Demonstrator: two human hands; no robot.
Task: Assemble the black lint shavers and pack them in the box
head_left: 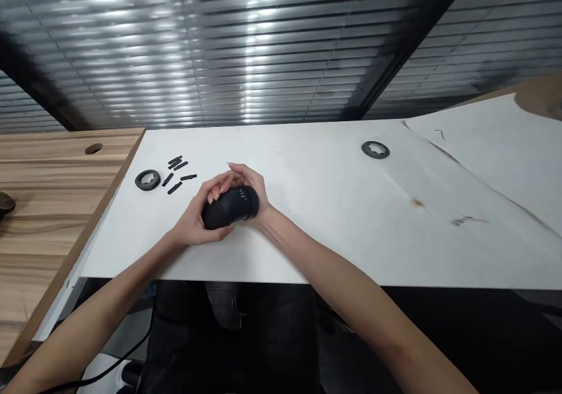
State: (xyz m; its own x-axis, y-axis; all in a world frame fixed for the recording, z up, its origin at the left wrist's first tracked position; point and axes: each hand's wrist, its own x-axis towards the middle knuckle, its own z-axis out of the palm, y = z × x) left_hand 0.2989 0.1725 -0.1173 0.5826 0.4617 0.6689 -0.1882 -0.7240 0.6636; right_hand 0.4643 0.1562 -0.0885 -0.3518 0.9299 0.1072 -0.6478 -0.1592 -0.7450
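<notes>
A black, rounded, cylindrical device [226,208] lies tilted between my two hands, with small white markings near the collar at its right end. My left hand [195,223] is wrapped around the rounded left end, its thumb along the near side. My right hand [257,184] closes on the collar end, with its palm against it and its fingers over the far side, partly hidden. Left of the hands, several small black flat pieces [174,188] lie loose on the white tabletop [298,230]. Beside them rests a black ring with a notched opening [147,180].
A second black notched ring [375,150] lies farther right. A hex key [439,133] sits at the far right on a creased white sheet [496,165]. Wood-grain tabletop [57,189] adjoins on the left. Metal blinds [272,48] stand behind the table; a black cable [118,356] hangs below.
</notes>
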